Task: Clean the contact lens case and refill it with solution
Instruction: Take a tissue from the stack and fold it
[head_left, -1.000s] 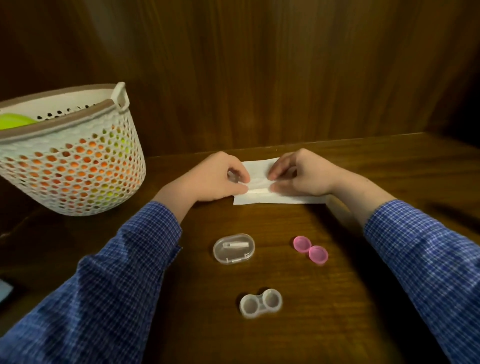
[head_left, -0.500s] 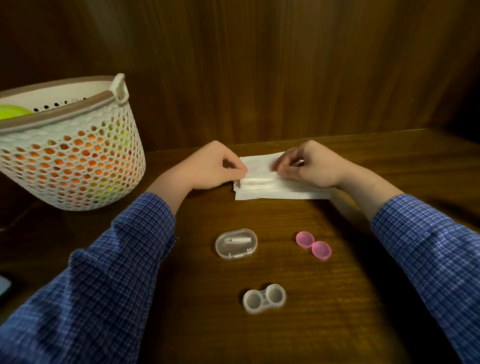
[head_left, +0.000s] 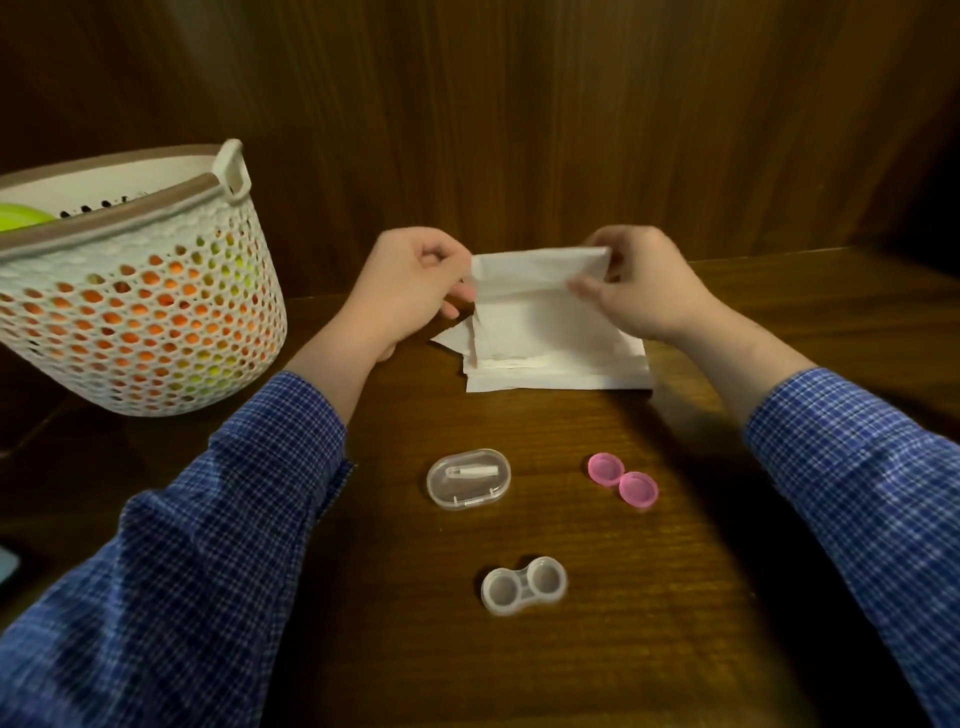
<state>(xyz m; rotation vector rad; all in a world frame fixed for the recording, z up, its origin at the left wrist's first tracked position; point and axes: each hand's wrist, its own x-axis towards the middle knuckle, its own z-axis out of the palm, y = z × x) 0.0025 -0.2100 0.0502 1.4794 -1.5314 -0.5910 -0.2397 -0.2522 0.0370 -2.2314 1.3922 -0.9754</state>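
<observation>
A white tissue (head_left: 540, 317) is partly lifted off the wooden table at the far middle, its lower folds still lying flat. My left hand (head_left: 410, 288) pinches its upper left edge and my right hand (head_left: 641, 283) pinches its upper right edge. Near me lies the clear double-well contact lens case (head_left: 523, 585), open and uncapped. Its two pink caps (head_left: 623, 479) sit side by side to the right. A clear oval box (head_left: 468, 478) with a small white tool inside lies in the middle.
A white perforated basket (head_left: 135, 306) with orange and green contents stands at the left, close to my left forearm. A dark wooden wall rises right behind the table. A dark flat object (head_left: 8, 566) shows at the left edge.
Both hands have raised the tissue's top layer from the table and pulled it wider apart; before, they pressed it flat. The camera view has tilted slightly upward.
</observation>
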